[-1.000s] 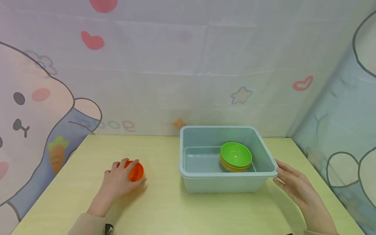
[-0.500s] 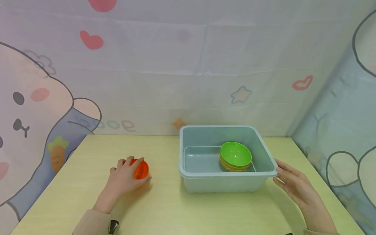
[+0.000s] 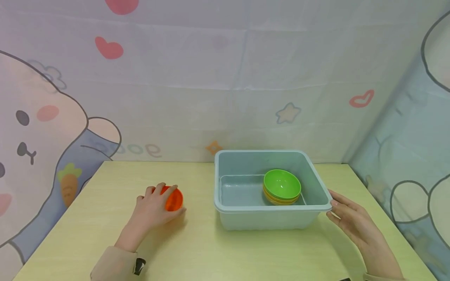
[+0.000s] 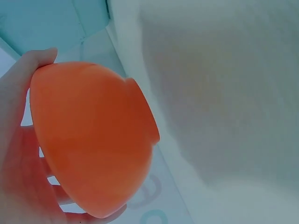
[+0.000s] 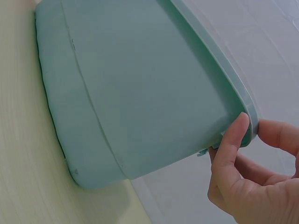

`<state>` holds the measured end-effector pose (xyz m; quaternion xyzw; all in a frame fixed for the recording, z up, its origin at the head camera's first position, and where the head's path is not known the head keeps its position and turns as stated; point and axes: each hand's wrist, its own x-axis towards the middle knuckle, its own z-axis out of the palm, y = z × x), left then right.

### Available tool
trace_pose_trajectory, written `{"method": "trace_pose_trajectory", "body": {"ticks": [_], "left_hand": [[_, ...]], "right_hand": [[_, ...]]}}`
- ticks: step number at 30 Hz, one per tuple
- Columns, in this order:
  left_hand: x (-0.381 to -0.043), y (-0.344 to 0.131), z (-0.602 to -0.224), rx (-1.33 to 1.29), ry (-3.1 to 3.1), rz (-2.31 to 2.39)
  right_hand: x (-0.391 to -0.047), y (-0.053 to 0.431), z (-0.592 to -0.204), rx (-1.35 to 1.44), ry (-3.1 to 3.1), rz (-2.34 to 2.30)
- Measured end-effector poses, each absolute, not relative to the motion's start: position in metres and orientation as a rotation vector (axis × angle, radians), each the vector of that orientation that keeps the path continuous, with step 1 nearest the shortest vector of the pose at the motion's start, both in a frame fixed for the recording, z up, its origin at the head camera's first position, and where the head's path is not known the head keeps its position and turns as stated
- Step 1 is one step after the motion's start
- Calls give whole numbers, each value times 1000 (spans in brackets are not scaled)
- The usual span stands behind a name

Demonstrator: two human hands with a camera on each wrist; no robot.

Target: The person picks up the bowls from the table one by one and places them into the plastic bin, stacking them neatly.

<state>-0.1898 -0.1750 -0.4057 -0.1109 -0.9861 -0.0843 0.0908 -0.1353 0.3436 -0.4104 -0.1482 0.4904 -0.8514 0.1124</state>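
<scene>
My left hand (image 3: 154, 207) grips an orange bowl (image 3: 174, 200) by its rim, left of the plastic tub. Seen from the left wrist, the orange bowl (image 4: 93, 135) is raised off the tabletop, thumb on one side and fingers on the other. A light blue tub (image 3: 270, 218) stands at the middle right. Inside it, toward the right, a green bowl (image 3: 282, 184) tops a stack with yellow bowls (image 3: 279, 201) under it. My right hand (image 3: 355, 222) pinches the tub's front right rim corner; the right wrist view shows thumb and fingertips (image 5: 240, 122) on that rim.
The pale wooden table (image 3: 197, 253) ends at a printed cloth backdrop (image 3: 183, 78) behind and at both sides. A dark band (image 3: 139, 266) sits at the left cuff.
My left hand has moved right and slightly away from me with the orange bowl, closer to the tub. The right hand and the tub have stayed put.
</scene>
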Motion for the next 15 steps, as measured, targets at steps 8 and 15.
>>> {"method": "trace_pose_trajectory", "body": {"ticks": [8, 15], "left_hand": [[-195, -169, -395, -357, -2889, -223], [-196, -161, -382, -385, -2884, -239]], "right_hand": [[-135, 343, -411, -434, 1447, -2502], [-136, 344, -411, -425, 1481, -2494]]}}
